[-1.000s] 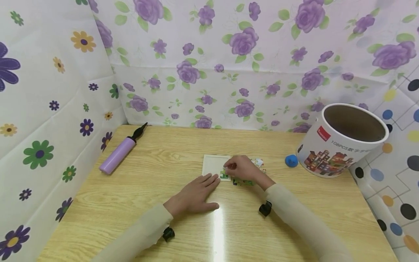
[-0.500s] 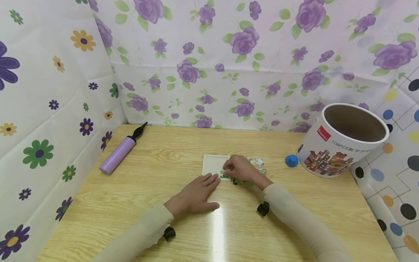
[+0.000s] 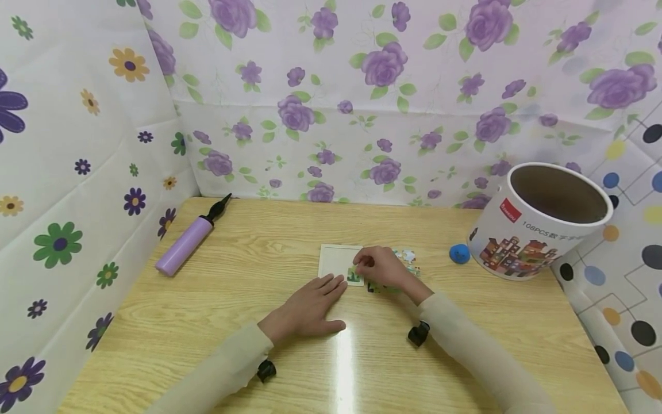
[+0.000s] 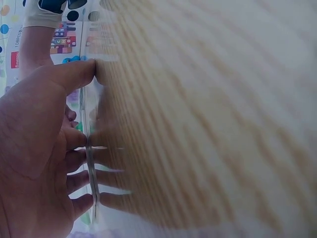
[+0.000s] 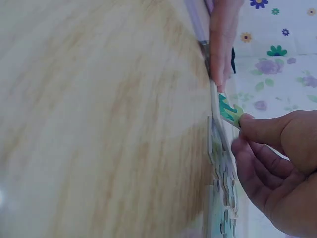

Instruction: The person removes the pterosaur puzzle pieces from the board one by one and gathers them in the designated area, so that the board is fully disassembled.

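Observation:
A pale square puzzle tray (image 3: 333, 259) lies flat in the middle of the table. My left hand (image 3: 310, 307) is spread flat, with its fingertips at the tray's near edge and its thumb out to the side. With thumb and forefinger, my right hand (image 3: 385, 268) pinches a green jigsaw piece (image 5: 229, 110) over the tray's near right corner. The right wrist view shows this piece tilted, its lower end close to the tray. Several loose jigsaw pieces (image 3: 410, 256) lie right of the tray, partly hidden beneath the right hand.
A lilac hand pump (image 3: 186, 244) with a black nozzle lies at the back left. At the right stand a large white bucket (image 3: 527, 247) and, beside it, a small blue toy (image 3: 460, 253). Flower-patterned cloth (image 3: 331, 115) walls in the table's back and sides.
The right hand makes only small shifts at the tray's corner, and the tilt of the green jigsaw piece changes slightly. The left hand stays in place.

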`<move>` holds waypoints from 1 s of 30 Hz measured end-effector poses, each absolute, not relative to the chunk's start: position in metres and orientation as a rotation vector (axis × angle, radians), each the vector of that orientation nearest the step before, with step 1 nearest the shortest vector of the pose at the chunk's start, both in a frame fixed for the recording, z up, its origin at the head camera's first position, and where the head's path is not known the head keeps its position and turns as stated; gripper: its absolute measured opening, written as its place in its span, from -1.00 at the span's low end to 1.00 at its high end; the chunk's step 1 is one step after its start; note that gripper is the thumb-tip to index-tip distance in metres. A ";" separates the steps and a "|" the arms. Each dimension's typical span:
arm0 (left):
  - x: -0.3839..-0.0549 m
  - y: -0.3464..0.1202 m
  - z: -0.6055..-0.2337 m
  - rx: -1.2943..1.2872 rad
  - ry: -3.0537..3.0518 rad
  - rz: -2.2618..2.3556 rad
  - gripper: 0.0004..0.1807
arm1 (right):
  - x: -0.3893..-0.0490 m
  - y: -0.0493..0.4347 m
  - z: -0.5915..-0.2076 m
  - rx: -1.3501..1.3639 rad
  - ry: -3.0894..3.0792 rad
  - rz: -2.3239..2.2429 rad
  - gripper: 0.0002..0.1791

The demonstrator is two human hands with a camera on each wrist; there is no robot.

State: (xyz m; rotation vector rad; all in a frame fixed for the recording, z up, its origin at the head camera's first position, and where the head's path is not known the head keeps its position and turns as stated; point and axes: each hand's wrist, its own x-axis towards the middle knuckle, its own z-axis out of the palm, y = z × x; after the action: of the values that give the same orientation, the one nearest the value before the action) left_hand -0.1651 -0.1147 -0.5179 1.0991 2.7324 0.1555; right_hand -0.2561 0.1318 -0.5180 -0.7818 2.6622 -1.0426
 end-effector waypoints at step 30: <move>-0.166 -0.115 -0.521 1.114 2.732 0.194 -0.01 | -0.230 0.217 -0.498 -0.635 2.698 -1.131 -0.87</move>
State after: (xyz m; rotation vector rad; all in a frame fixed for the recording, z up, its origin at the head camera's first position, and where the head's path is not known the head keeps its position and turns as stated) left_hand -0.1660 -0.1152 -0.5208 1.1141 2.7324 0.1944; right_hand -0.2300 0.2169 -0.4983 -0.6348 2.6979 -1.1305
